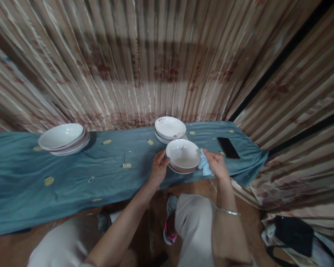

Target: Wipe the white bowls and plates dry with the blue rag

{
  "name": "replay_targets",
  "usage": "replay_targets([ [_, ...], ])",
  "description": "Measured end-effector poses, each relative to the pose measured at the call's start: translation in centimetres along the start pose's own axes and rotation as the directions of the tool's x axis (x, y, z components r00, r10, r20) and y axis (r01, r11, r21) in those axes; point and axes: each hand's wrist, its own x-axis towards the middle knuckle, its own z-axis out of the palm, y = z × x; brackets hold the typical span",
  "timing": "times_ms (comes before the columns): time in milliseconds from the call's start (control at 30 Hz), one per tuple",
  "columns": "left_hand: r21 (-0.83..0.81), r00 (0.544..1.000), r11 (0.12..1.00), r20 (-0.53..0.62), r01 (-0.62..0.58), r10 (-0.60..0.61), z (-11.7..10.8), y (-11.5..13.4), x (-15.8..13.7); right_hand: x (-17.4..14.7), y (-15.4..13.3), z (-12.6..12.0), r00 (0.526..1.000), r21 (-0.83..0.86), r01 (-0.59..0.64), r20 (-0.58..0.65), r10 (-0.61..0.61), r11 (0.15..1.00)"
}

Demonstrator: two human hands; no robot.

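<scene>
A white bowl (183, 155) is near the table's front edge, with a red-banded dish (180, 171) showing beneath it. My left hand (160, 166) grips the bowl's left side, its thumb at the rim. On the opposite side my right hand (215, 163) is closed on a light blue cloth (205, 164), which is against or very close to the bowl's right side. Just behind the bowl stands a stack of white plates (170, 127), the top one with a floral pattern. The fingertips of both hands are partly hidden.
Another stack of white bowls (63, 136) stands at the left on the green patterned tablecloth (111, 178). A black phone (228, 148) lies at the right. Pleated curtains (167, 66) hang behind the table. A dark bag (293, 235) is on the lower right.
</scene>
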Motion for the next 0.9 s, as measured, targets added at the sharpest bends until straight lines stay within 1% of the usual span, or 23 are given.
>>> replay_targets([
  [133,0.100,0.999,0.995,-0.032,-0.016,0.019,0.2,-1.4,0.0,0.2,0.8,0.0,1.000,-0.035,0.015,0.028,-0.014,0.999],
  [300,0.164,0.999,0.985,-0.012,-0.049,0.051,0.3,-2.1,0.0,0.2,1.1,0.0,0.999,-0.093,0.041,0.039,-0.037,0.995],
  [600,0.211,0.999,0.976,-0.013,-0.049,0.053,0.6,-2.8,-0.1,0.3,1.5,-0.2,0.998,-0.192,0.057,0.045,-0.049,0.980],
  [733,0.216,0.998,0.975,-0.005,-0.055,0.057,0.6,-2.8,-0.3,0.3,1.5,-0.2,0.995,-0.222,0.093,0.059,-0.082,0.971],
  [833,0.211,0.999,0.976,0.013,-0.050,0.048,0.7,-2.7,-0.6,0.2,1.3,-0.4,0.992,-0.273,0.122,0.042,-0.115,0.954],
  [900,0.210,0.999,0.977,0.019,-0.034,0.031,0.8,-2.7,-0.8,0.1,1.1,-0.7,0.994,-0.339,0.110,0.014,-0.112,0.934],
])
